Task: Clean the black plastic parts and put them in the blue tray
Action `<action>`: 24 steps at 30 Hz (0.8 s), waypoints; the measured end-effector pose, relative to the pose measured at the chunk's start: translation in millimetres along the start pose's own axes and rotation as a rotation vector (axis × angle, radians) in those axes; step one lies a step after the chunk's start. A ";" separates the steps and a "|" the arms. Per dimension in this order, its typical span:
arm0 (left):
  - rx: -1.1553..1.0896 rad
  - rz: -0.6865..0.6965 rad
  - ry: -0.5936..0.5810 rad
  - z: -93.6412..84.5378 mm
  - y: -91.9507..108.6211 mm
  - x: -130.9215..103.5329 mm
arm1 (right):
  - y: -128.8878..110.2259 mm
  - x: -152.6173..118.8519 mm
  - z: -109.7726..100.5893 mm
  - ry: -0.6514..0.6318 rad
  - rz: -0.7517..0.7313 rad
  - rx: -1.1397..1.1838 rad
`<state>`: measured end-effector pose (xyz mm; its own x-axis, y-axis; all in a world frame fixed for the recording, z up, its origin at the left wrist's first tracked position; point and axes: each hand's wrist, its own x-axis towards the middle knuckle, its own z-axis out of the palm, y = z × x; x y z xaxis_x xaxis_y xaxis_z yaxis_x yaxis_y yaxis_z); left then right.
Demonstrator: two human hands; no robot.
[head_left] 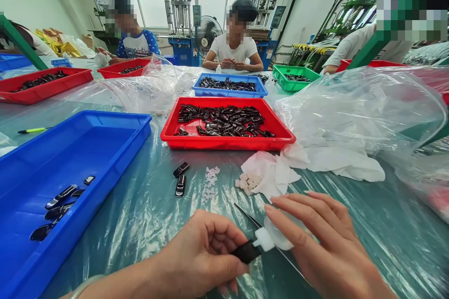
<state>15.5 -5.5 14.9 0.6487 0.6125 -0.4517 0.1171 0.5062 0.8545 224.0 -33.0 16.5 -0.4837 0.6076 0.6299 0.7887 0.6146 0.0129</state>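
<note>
My left hand [206,252] pinches a small flat black part [247,252] between thumb and fingers. My right hand [319,238] is around a small whitish squeeze bottle [280,232], its white cap and nozzle pointing left; the thumb is hidden. The nozzle tip is at the edge of the black part, and I cannot tell whether they touch. Metal tweezers [248,215] slant beneath the bottle and right hand. Ahead of my hands are two black clip-like parts [180,186], a scatter of tiny whitish pieces [211,177] and small cream pieces [248,182] beside crumpled white tissue [271,172].
A blue tray [115,159] at left holds several black parts. Ahead stands a red tray [228,144] full of them, with another blue tray [230,93] and a green tray [294,85] behind. Clear plastic bags [361,107] spread at right. Several people sit around the film-covered table.
</note>
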 end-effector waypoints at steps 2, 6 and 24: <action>0.000 -0.006 -0.010 -0.6 -1.2 0.6 | 0.1 -2.8 -1.4 -0.030 -0.005 0.001; -0.001 -0.023 -0.021 -0.8 -1.5 1.2 | 0.1 -4.5 -4.9 -0.091 -0.054 -0.025; -0.076 -0.007 -0.016 0.1 -0.2 0.8 | -0.7 6.2 0.4 0.030 0.046 0.040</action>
<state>16.1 -5.2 14.4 0.6601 0.5992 -0.4531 0.0649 0.5554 0.8290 220.4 -29.4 20.1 -0.4350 0.6209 0.6521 0.7939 0.6062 -0.0475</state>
